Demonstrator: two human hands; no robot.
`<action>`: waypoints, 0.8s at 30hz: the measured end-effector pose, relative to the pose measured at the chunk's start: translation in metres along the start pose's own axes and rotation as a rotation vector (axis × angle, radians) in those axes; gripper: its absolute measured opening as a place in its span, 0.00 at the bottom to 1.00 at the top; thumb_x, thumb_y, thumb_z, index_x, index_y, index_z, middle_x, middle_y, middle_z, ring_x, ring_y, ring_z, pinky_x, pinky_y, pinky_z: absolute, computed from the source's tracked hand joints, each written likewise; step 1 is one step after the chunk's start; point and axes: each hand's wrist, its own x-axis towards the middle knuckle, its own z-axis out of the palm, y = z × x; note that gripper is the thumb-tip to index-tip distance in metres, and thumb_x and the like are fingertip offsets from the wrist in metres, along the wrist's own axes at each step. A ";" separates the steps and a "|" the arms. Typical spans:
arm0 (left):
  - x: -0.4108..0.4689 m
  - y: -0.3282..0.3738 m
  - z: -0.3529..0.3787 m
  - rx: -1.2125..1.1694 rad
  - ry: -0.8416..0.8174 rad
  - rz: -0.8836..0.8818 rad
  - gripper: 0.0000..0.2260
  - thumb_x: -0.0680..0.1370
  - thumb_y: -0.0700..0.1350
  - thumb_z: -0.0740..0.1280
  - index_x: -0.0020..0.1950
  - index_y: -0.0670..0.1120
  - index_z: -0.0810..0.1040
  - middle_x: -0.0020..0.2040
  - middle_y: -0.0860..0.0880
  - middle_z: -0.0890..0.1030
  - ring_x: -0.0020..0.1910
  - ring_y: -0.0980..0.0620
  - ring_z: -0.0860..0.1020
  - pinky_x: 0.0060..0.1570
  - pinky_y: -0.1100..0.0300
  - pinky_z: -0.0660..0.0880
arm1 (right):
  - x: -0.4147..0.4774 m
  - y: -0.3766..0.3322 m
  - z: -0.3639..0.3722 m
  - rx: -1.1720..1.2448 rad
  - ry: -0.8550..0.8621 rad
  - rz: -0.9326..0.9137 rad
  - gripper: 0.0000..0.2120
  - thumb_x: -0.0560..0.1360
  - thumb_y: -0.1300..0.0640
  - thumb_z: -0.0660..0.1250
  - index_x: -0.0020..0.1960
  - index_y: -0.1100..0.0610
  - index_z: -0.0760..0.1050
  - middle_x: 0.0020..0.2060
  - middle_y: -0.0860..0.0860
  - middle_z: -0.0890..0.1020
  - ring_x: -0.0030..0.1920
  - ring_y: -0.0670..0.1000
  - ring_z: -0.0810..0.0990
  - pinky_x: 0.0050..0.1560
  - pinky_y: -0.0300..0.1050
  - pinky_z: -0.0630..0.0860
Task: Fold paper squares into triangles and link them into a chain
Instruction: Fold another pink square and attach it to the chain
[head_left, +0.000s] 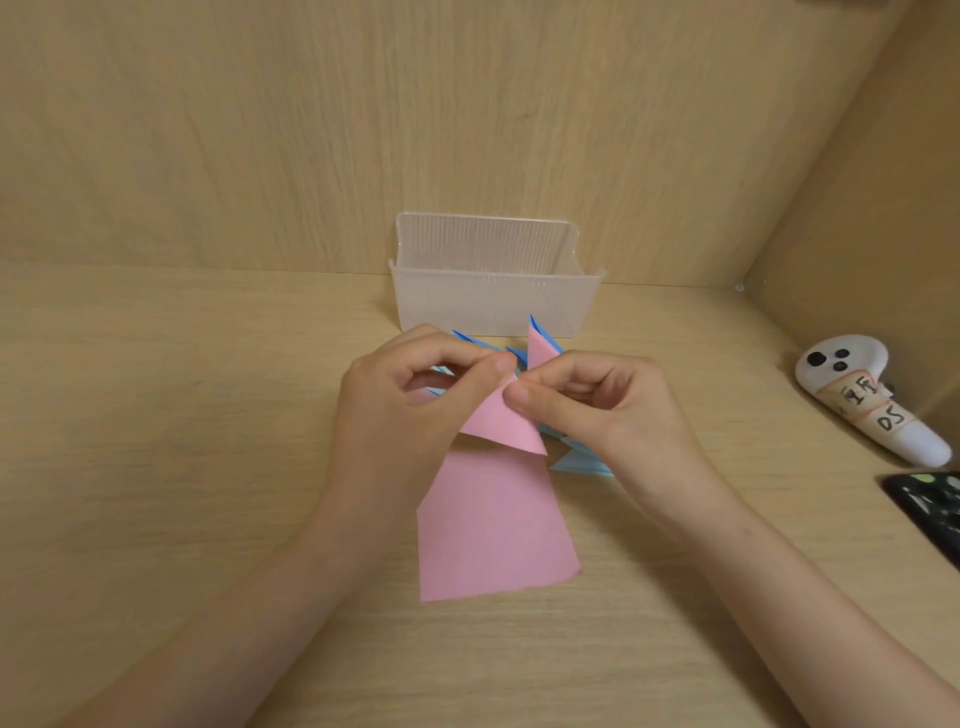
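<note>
A pink folded triangle (501, 423) is held above the wooden desk between both hands. My left hand (410, 395) pinches its upper tip with thumb and forefinger, and my right hand (587, 400) pinches the same tip from the right. Behind my fingers, blue folded triangles (540, 340) with a pink point among them stick up, partly hidden. Another light blue piece (579, 460) shows under my right wrist. A flat pink paper square (493, 525) lies on the desk below the held triangle.
A clear ribbed plastic box (491, 280) stands behind the hands against the back wall. At the right lie a white controller with handwritten labels (862, 397) and a dark phone (930, 506). Wooden walls close the back and right side.
</note>
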 end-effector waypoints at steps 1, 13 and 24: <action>0.001 0.000 0.000 -0.001 0.014 -0.005 0.07 0.71 0.39 0.73 0.36 0.50 0.83 0.36 0.55 0.82 0.38 0.60 0.79 0.40 0.69 0.72 | 0.000 0.000 0.000 -0.004 -0.003 0.001 0.02 0.71 0.64 0.71 0.40 0.62 0.82 0.38 0.59 0.85 0.38 0.52 0.80 0.43 0.42 0.77; -0.001 -0.001 0.001 0.006 0.046 0.000 0.06 0.71 0.39 0.73 0.36 0.49 0.83 0.35 0.57 0.81 0.36 0.62 0.77 0.40 0.71 0.69 | 0.001 -0.004 -0.002 -0.011 -0.032 0.037 0.04 0.71 0.63 0.71 0.39 0.63 0.81 0.33 0.57 0.83 0.32 0.48 0.77 0.34 0.38 0.73; 0.013 0.005 -0.009 -0.122 0.193 -0.135 0.05 0.73 0.39 0.71 0.38 0.45 0.82 0.31 0.59 0.82 0.31 0.65 0.77 0.33 0.72 0.71 | 0.001 -0.002 -0.005 -0.060 -0.060 0.003 0.05 0.72 0.63 0.70 0.38 0.64 0.80 0.38 0.55 0.86 0.40 0.48 0.80 0.44 0.40 0.74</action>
